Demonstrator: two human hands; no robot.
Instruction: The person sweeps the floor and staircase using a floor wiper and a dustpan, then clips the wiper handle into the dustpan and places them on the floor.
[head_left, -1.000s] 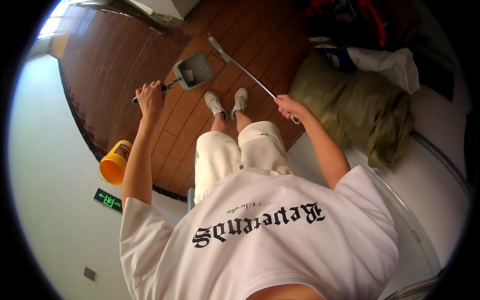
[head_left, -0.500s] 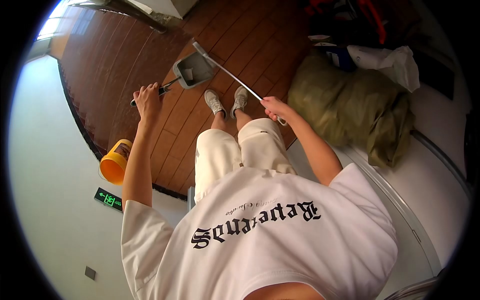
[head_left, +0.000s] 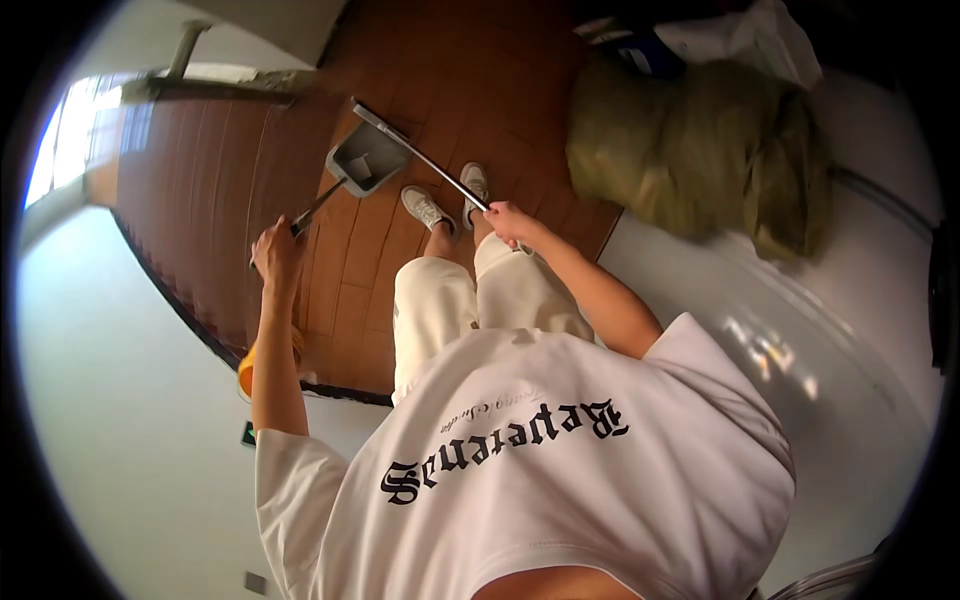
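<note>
My left hand (head_left: 277, 252) is closed around the dark handle of a grey dustpan (head_left: 350, 186). A small pale piece (head_left: 362, 163) lies inside the pan. My right hand (head_left: 510, 224) grips the thin metal stick of a broom (head_left: 447, 178). The broom's narrow light head runs along the pan's far edge, close against it; its bristles cannot be made out. Both tools are just beyond my white shoes (head_left: 426, 207), over the brown plank floor (head_left: 350, 285). Whether the pan rests on the floor, I cannot tell.
A large olive-green bundle (head_left: 690, 160) lies to the right, with a white bag (head_left: 745, 45) behind it. A yellow bucket (head_left: 250, 372) stands by the left wall, partly hidden by my left forearm. Brown steps (head_left: 195, 190) are at the far left, below a rail (head_left: 200, 88).
The view has turned and shifted. My right hand and the broom have swung left, bringing its head along the dustpan's far edge. The dustpan has moved slightly left; both grips hold.
</note>
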